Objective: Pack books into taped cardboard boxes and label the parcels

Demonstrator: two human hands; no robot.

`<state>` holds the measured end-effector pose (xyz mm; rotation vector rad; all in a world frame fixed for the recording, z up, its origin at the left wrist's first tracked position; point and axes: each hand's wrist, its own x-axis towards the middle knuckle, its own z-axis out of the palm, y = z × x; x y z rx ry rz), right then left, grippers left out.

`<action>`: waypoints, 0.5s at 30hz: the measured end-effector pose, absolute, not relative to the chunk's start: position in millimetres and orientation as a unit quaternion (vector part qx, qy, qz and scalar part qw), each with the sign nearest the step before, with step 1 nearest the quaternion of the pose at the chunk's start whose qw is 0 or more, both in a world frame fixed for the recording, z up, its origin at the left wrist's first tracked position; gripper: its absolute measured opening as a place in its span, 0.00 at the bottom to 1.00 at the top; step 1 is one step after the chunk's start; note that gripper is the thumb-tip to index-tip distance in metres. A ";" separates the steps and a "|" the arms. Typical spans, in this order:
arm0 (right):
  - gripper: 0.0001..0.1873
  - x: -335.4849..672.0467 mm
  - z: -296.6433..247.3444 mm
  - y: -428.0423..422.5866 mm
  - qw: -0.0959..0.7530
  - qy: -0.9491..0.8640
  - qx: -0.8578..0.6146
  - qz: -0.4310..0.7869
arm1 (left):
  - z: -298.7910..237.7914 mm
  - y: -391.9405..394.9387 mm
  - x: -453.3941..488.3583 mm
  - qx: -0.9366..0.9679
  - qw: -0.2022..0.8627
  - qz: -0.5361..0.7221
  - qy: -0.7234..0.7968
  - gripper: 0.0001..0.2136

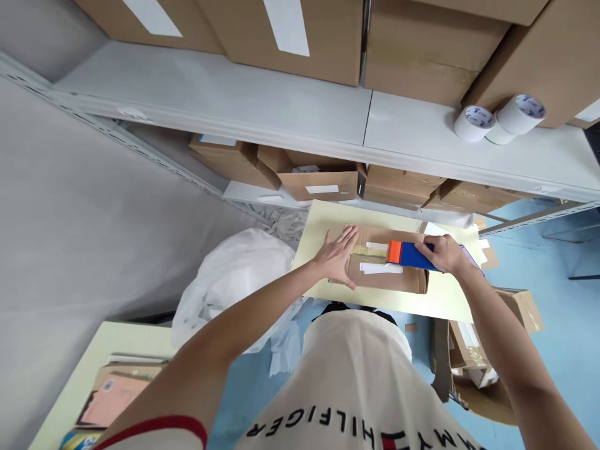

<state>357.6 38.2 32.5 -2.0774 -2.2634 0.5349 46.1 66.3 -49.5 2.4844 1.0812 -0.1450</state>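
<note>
A brown cardboard box (pixel 389 281) lies on a pale yellow table (pixel 440 306), with clear tape and white paper strips on its upper face. My left hand (pixel 338 256) rests on the left end of the box, fingers spread. In my right hand (pixel 440 253) is a blue tape dispenser (pixel 415 255) with an orange front end. That orange end touches or sits just over the middle of the box, by the tape and strips. My fingers wrap round the dispenser's body.
Tape rolls (pixel 474 123) and large cartons (pixel 422 56) stand on the grey shelf (pixel 234 87) ahead. A white plastic bag (pixel 239 269) bulges left of the table. Opened cartons (pixel 478 356) lie on the floor at right. A second table (pixel 135 337) holds a pink packet.
</note>
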 end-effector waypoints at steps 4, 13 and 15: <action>0.30 375.7 40.2 35.7 0.000 -0.736 -0.650 0.191 | -50.5 64.4 44.7 0.891 0.214 -0.067 0.396 0.68; 0.32 488.6 21.8 12.7 0.024 -0.683 -0.700 0.207 | -48.7 68.6 46.0 0.896 0.185 -0.087 0.394 0.65; 0.32 494.9 6.0 11.0 0.048 -0.688 -0.694 0.209 | -48.4 66.0 50.1 0.896 0.170 -0.095 0.400 0.65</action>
